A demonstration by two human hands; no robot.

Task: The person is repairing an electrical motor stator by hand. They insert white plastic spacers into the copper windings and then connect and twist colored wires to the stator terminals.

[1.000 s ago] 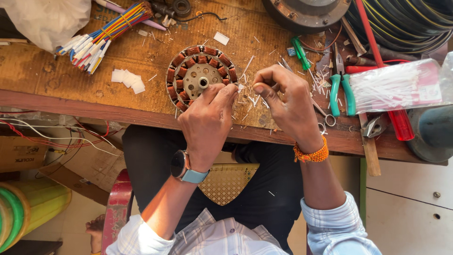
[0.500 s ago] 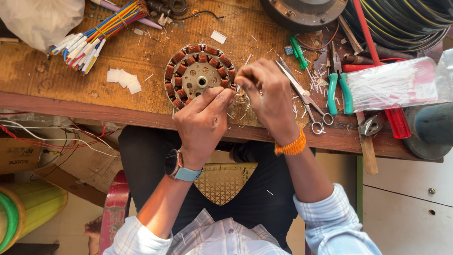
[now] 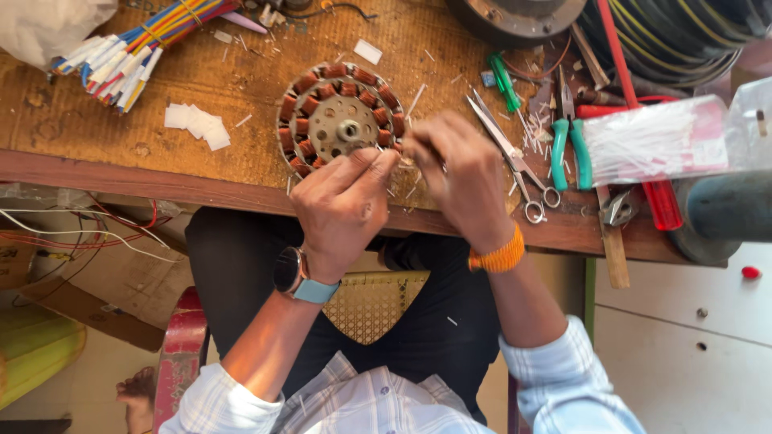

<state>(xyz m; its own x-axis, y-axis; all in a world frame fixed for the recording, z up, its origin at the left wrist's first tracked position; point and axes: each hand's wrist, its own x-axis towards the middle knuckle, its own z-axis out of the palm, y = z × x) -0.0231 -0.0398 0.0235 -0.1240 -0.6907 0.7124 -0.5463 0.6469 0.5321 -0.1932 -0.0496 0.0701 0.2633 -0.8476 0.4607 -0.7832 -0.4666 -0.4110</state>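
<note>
Cluttered wooden bench (image 3: 96,145) carrying copper-wound stator (image 3: 339,120) near front edge. I am watching left hand (image 3: 342,205) and right hand (image 3: 458,173) pinching thin slivers at its rim; insulating step seemingly underway, next calling for precise slot alignment.

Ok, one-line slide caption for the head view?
Both hands, left hand and right hand, meet at the rim of a copper-wound stator on a wooden bench, scissors alongside.

Scissors (image 3: 508,153) and pliers (image 3: 569,141) crowd the right; bare bench (image 3: 96,145) lies left
</note>
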